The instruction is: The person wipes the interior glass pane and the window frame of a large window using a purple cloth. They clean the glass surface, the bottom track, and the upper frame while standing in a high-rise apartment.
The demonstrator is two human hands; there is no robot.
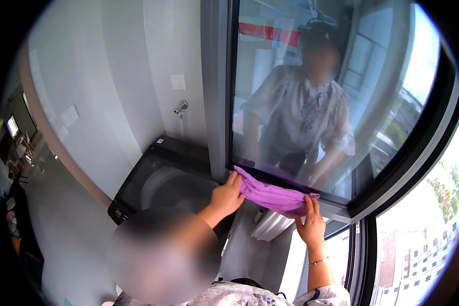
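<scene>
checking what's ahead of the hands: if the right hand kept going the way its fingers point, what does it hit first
The right hand already grips the purple cloth; straight on, it would likely meet the window pane just above the frame, though depth is unclear.

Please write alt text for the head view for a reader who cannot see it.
The left hand and right hand press a purple cloth along the bottom edge of a window pane showing the person's reflection. A dark top-loading washing machine stands lower left.

A purple cloth (273, 195) lies stretched along the lower frame of the window (341, 208).
</scene>
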